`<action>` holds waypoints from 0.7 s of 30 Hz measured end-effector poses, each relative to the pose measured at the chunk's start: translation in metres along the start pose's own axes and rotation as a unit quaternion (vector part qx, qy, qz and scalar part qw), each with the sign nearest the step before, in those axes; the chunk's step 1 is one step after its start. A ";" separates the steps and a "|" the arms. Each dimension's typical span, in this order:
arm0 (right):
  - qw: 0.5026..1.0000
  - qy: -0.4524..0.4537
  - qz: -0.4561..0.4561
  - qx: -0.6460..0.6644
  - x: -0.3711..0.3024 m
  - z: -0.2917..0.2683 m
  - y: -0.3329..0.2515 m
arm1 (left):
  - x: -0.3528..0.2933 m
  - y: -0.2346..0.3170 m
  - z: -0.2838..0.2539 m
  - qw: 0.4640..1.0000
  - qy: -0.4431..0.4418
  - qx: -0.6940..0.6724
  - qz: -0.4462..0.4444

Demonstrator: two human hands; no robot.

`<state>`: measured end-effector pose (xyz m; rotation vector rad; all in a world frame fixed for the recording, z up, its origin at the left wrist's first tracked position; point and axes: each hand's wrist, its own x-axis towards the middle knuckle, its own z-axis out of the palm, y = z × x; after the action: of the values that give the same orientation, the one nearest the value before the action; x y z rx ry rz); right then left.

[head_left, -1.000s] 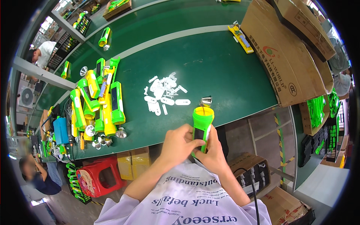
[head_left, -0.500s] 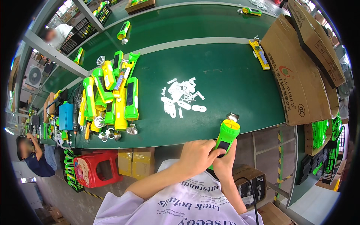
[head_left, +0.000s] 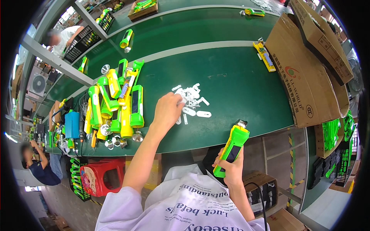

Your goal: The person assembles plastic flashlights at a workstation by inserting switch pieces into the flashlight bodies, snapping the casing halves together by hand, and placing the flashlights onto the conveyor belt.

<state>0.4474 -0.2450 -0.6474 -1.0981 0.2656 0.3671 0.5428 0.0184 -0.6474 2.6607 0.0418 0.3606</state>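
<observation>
My right hand (head_left: 232,166) is wrapped round a green and yellow flashlight (head_left: 232,148), held at the bench's front edge with its head end pointing away from me. At that end a shiny reflector (head_left: 241,123) hangs loose from the body. My left hand (head_left: 169,109) reaches over the bench to a heap of small white plastic parts (head_left: 192,93). Its fingers are bent and pinched together on a white plastic piece at the heap's left side; the fingers partly hide the piece. A flat oval white part (head_left: 204,114) lies at the near right of the heap.
Left on the green bench (head_left: 231,84) lie several green and yellow flashlights (head_left: 137,106) with loose reflectors. An opened yellow flashlight half (head_left: 264,57) lies beside a large cardboard box (head_left: 296,77) at the right. A red stool (head_left: 102,177) stands below; co-workers (head_left: 40,163) are at the far left.
My left hand has left the flashlight and moved forward and left to the white parts. My right hand keeps the flashlight, which is now tilted and shows more of its side.
</observation>
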 end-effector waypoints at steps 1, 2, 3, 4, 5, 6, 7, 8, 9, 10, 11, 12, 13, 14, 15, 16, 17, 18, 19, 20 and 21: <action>1.000 0.002 -0.002 0.000 0.000 0.000 -0.001 | 0.002 0.000 0.003 1.000 0.002 0.021 -0.004; 1.000 -0.003 0.002 -0.003 0.000 -0.002 -0.001 | 0.003 0.002 0.006 0.999 0.002 0.040 -0.008; 1.000 -0.009 0.006 -0.006 0.000 -0.003 -0.001 | 0.005 0.004 0.006 0.998 -0.012 0.061 -0.011; 1.000 -0.005 0.005 -0.007 0.001 -0.004 -0.001 | 0.007 0.007 0.005 0.998 -0.014 0.058 -0.009; 1.000 -0.006 0.010 -0.008 0.002 -0.005 -0.001 | 0.010 0.009 0.002 0.996 -0.027 0.077 -0.019; 1.000 -0.008 0.015 -0.008 0.002 -0.005 -0.001 | 0.013 0.010 0.001 0.994 -0.041 0.097 -0.028; 1.000 -0.007 0.018 -0.008 0.001 -0.005 -0.002 | 0.015 0.010 0.001 0.993 -0.044 0.107 -0.013; 1.000 -0.007 0.018 -0.009 0.001 -0.004 -0.002 | 0.017 0.009 0.002 0.993 -0.043 0.106 -0.014; 1.000 -0.012 0.014 -0.005 0.001 -0.004 -0.002 | 0.019 0.008 0.004 0.989 -0.044 0.140 0.016; 1.000 -0.018 0.009 -0.001 0.001 -0.004 -0.002 | 0.020 0.007 0.004 0.983 -0.044 0.173 0.045; 1.000 -0.017 0.009 -0.001 0.001 -0.004 -0.003 | 0.021 0.007 0.003 0.983 -0.044 0.172 0.046; 1.000 -0.020 0.014 -0.003 0.001 -0.004 -0.003 | 0.021 0.008 -0.002 0.981 -0.061 0.178 0.055; 1.000 -0.024 0.019 -0.005 0.001 -0.004 -0.004 | 0.022 0.008 -0.008 0.978 -0.078 0.185 0.064; 1.000 -0.023 0.018 -0.004 0.002 -0.005 -0.004 | 0.021 0.008 -0.016 0.977 -0.079 0.185 0.066; 1.000 -0.019 0.020 -0.007 0.002 -0.007 -0.003 | 0.018 0.008 -0.025 0.982 -0.077 0.154 0.080; 1.000 -0.016 0.022 -0.010 0.003 -0.009 -0.002 | 0.015 0.008 -0.032 0.985 -0.075 0.122 0.092; 1.000 -0.012 0.024 -0.009 0.003 -0.009 -0.001 | 0.012 0.007 -0.037 0.982 -0.081 0.127 0.118; 1.000 -0.011 0.023 -0.012 0.003 -0.009 -0.002 | 0.010 0.013 -0.042 0.981 -0.086 0.123 0.120; 1.000 -0.009 0.023 -0.015 0.004 -0.010 -0.003 | 0.006 0.020 -0.049 0.975 -0.119 0.096 0.164; 1.000 -0.008 0.025 -0.015 0.004 -0.010 -0.004 | 0.001 0.024 -0.053 0.965 -0.148 0.071 0.205; 0.999 -0.016 0.026 -0.010 0.004 -0.010 -0.005 | -0.006 0.026 -0.052 0.953 -0.182 0.068 0.234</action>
<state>0.4527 -0.2555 -0.6495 -1.1047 0.2631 0.4337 0.5230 0.0171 -0.5928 2.8085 -0.7102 0.0014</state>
